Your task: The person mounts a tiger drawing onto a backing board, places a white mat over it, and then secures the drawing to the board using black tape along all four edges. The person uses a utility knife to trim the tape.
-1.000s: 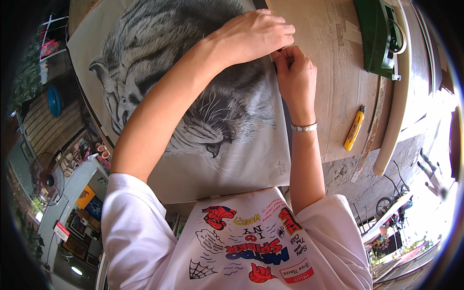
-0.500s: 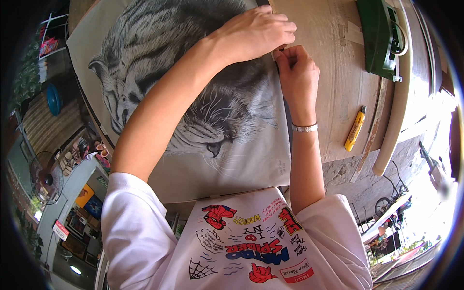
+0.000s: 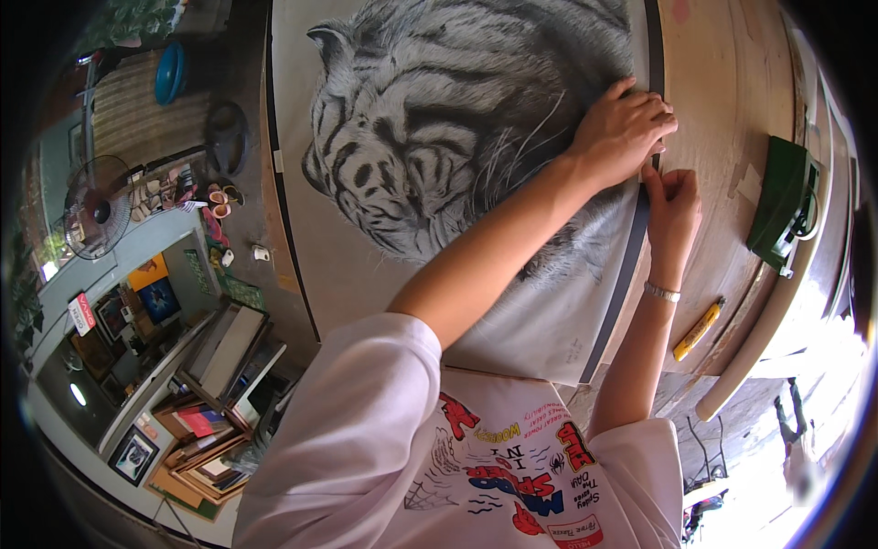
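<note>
A large black-and-white tiger drawing (image 3: 512, 320) lies on a brown wooden board (image 3: 722, 82), its dark edge strip (image 3: 611, 316) running down the right side. At that edge my left hand (image 3: 626, 133) reaches across the drawing, fingers bent and close together over the strip. Just below it, my right hand (image 3: 674, 206), with a bracelet at the wrist, pinches thumb and forefinger together at the strip. Whatever lies between the fingers of either hand is too small or hidden to name. The hands almost touch.
Right of my right forearm lies a yellow utility knife (image 3: 699, 328) on the board. Beyond it are a green box-like tool (image 3: 783, 203) and a long pale tube (image 3: 752, 359). Left of the drawing stand a fan (image 3: 99, 210), a blue basin (image 3: 169, 73) and shelves of frames (image 3: 215, 430).
The view has shifted, so drawing and hands appear further right and lower. Both hands stay close together at the drawing's right edge, and more of the dark strip shows.
</note>
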A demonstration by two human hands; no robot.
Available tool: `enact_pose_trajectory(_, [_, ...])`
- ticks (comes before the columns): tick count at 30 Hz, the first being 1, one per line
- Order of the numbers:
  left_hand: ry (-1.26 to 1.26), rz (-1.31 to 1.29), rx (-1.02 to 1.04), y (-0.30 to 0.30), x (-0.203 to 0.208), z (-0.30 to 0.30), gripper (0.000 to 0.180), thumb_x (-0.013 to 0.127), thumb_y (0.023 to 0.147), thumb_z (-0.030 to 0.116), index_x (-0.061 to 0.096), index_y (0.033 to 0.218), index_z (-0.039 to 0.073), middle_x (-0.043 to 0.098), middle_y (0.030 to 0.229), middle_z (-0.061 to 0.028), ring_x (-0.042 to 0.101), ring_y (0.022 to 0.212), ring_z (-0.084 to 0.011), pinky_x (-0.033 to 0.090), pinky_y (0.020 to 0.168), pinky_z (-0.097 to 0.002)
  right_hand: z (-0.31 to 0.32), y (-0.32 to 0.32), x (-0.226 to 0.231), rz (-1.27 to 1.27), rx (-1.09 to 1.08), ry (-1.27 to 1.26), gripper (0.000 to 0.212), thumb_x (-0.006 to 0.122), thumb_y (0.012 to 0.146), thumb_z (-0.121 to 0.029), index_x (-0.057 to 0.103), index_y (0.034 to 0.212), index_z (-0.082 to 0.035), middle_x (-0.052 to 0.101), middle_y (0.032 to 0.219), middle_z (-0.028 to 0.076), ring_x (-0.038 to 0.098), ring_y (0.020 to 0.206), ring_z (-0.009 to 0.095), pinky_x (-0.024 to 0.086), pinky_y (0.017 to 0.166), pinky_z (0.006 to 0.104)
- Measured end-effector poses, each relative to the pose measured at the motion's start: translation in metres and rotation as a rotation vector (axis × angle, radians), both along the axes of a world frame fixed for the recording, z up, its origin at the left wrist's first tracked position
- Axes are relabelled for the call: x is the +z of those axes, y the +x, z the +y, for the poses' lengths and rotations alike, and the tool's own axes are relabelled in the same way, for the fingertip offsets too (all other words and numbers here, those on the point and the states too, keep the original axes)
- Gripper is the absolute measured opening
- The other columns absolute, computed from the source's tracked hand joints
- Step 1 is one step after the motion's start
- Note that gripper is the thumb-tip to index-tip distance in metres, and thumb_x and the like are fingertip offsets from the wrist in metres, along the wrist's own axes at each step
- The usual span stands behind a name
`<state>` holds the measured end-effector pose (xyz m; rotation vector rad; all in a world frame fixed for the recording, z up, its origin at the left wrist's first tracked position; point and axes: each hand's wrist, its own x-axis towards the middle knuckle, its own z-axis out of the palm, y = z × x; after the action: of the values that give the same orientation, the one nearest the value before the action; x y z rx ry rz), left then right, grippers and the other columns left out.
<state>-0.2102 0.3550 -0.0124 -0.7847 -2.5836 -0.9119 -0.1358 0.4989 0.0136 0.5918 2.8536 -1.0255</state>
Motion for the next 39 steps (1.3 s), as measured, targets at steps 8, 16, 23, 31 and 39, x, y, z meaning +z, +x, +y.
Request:
enact_pose_trajectory(8, [0.191,-0.129,0.102,0.064,0.018,-0.002,0.031,0.065,0.097,0.020,0.065,0.126,0.008,0.057,0.149,-0.0106,0.046,0.145,-0.0296,0.026,0.124,-0.0572,0.008,-0.014,-0.013,0.103,0.080,-0.027,0.039,0.084,0.087,-0.034,0.060,0.087,-0.003,0.064,0.071,0.010,0.062,0.066,0.025,0.051,0.068,0.0391])
enact_pose_trajectory(16, [0.106,-0.439,0.111,0.203,0.038,-0.053,0.027,0.069,0.096,0.020,0.067,0.121,0.010,0.051,0.157,-0.0094,0.038,0.152,-0.0308,0.021,0.125,-0.0563,0.007,-0.010,-0.006,0.048,0.053,0.020,0.041,0.087,0.083,-0.036,0.060,0.089,-0.005,0.066,0.075,0.010,0.065,0.069,0.027,0.052,0.069,0.0397])
enact_pose_trajectory(23, [0.094,-0.484,0.176,0.226,0.042,-0.074,0.025,0.068,0.097,0.020,0.069,0.120,0.011,0.055,0.154,-0.0095,0.043,0.149,-0.0322,0.022,0.124,-0.0572,0.005,-0.006,-0.003,0.118,0.072,0.098,0.050,0.089,0.081,-0.039,0.057,0.095,-0.004,0.060,0.073,0.011,0.057,0.065,0.025,0.050,0.064,0.0397])
enact_pose_trajectory(31, [0.004,-0.407,0.250,0.216,0.040,-0.086,0.023,0.067,0.098,0.019,0.069,0.120,0.011,0.056,0.153,-0.0091,0.044,0.149,-0.0320,0.022,0.125,-0.0536,-0.001,-0.021,0.004,0.034,0.090,0.099,0.050,0.087,0.082,-0.036,0.053,0.100,-0.004,0.070,0.087,0.016,0.068,0.082,0.041,0.052,0.073,0.0503])
enact_pose_trajectory(39, [-0.005,-0.413,0.179,0.237,0.038,-0.071,0.026,0.066,0.098,0.018,0.069,0.123,0.011,0.055,0.154,-0.0091,0.043,0.149,-0.0321,0.025,0.124,-0.0544,0.000,-0.026,0.002,0.090,0.137,0.089,0.051,0.086,0.082,-0.040,0.055,0.103,-0.005,0.072,0.089,0.013,0.070,0.087,0.039,0.054,0.076,0.0482])
